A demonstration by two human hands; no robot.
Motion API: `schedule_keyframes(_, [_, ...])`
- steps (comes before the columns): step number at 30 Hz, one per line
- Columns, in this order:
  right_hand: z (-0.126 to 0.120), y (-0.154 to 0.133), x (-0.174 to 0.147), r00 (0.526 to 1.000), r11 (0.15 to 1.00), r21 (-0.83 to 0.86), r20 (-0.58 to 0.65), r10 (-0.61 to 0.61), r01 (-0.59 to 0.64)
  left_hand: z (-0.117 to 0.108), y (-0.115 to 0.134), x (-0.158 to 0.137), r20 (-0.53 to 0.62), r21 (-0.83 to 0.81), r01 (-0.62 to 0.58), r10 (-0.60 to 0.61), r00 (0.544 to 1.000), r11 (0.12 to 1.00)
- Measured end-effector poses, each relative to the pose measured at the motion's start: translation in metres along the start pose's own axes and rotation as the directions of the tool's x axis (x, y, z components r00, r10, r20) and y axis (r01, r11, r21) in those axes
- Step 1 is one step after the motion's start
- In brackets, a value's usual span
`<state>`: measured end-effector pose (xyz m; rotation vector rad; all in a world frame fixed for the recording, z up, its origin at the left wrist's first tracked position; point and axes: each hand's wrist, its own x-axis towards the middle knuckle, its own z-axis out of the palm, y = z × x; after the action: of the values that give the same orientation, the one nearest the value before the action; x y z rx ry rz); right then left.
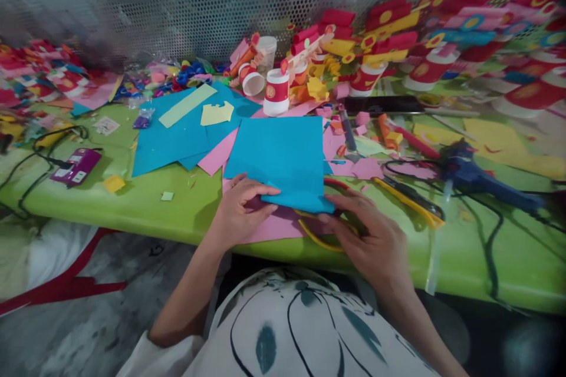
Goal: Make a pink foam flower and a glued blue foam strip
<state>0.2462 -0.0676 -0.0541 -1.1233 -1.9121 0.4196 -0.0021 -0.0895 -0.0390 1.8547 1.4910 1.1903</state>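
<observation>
A sheet of blue paper (283, 150) lies in front of me, its near edge folded over into a narrow strip. My left hand (241, 206) pinches the left part of that folded edge between thumb and fingers. At the right end of the fold, my right hand (369, 230) grips the corner of the same sheet. Pink paper (274, 230) lies underneath. Scissors with yellow and red handles (325, 241) are partly covered by the blue sheet and my right hand.
A hot glue gun (486, 179) with a cable and a yellow-black cutter (409, 200) lie to the right. Red-and-white paper cups (277, 92) and paper models stand behind. More blue paper (172, 141) and a purple power socket (76, 166) are on the left of the green table (145, 206).
</observation>
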Motion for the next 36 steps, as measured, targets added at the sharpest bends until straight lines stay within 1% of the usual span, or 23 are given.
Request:
schedule_keyframes(3, [0.001,0.0,0.002,1.0,0.999,0.038,0.008,-0.018,0.018,0.0,0.0,0.001,0.007,0.03,0.011,-0.011,1.0,0.999])
schedule_keyframes(6, [0.001,-0.002,0.003,1.0,0.999,0.04,0.006,-0.02,0.019,0.001,-0.001,0.0,-0.004,0.064,0.014,-0.013,1.0,0.998])
schedule_keyframes(9, [0.0,-0.005,0.003,1.0,0.999,0.035,0.019,0.004,-0.005,0.0,-0.002,0.0,-0.016,0.095,0.006,-0.005,1.0,0.995])
schedule_keyframes(11, [0.0,-0.007,0.002,0.999,0.999,0.025,0.012,0.047,-0.047,0.0,-0.002,-0.001,-0.053,0.103,-0.011,0.016,0.998,0.995])
schedule_keyframes(13, [-0.001,-0.008,0.0,0.997,0.997,0.012,-0.016,0.079,-0.079,0.001,-0.003,-0.001,-0.116,0.097,-0.032,0.043,0.992,0.995])
schedule_keyframes(15, [-0.001,-0.008,-0.001,0.996,0.997,0.011,-0.045,0.08,-0.079,0.001,-0.004,-0.001,-0.163,0.074,-0.048,0.06,0.985,0.996])
schedule_keyframes(18, [0.0,-0.009,-0.003,0.994,0.997,0.023,-0.077,0.074,-0.072,0.004,-0.006,-0.002,-0.183,0.01,-0.036,0.038,0.982,0.999])
schedule_keyframes(22, [-0.001,-0.011,-0.004,0.993,0.995,0.045,-0.063,0.097,-0.094,0.005,-0.007,-0.005,-0.174,-0.12,-0.013,-0.008,0.985,0.993])
schedule_keyframes(25, [-0.001,-0.01,-0.003,0.999,0.999,0.022,-0.037,0.04,-0.04,0.004,-0.006,-0.005,-0.143,-0.17,0.017,-0.042,0.989,0.985])
schedule_keyframes(28, [-0.001,-0.008,-0.002,1.0,1.0,0.007,-0.027,0.001,-0.001,0.002,-0.004,-0.004,-0.062,-0.128,-0.004,-0.004,0.998,0.992])
schedule_keyframes(31, [-0.001,-0.006,-0.001,1.0,1.0,0.03,-0.005,0.011,-0.011,0.001,-0.004,-0.003,0.001,-0.043,-0.025,0.025,1.0,0.999])
schedule_keyframes(33, [-0.001,-0.005,-0.001,1.0,0.999,0.039,0.016,0.013,-0.013,0.002,-0.004,-0.002,0.014,-0.013,-0.028,0.028,1.0,1.0])
schedule_keyframes(36, [0.0,-0.004,-0.001,0.999,1.0,0.022,0.031,0.017,-0.018,0.003,-0.003,-0.001,0.017,-0.01,-0.005,0.006,1.0,1.0])
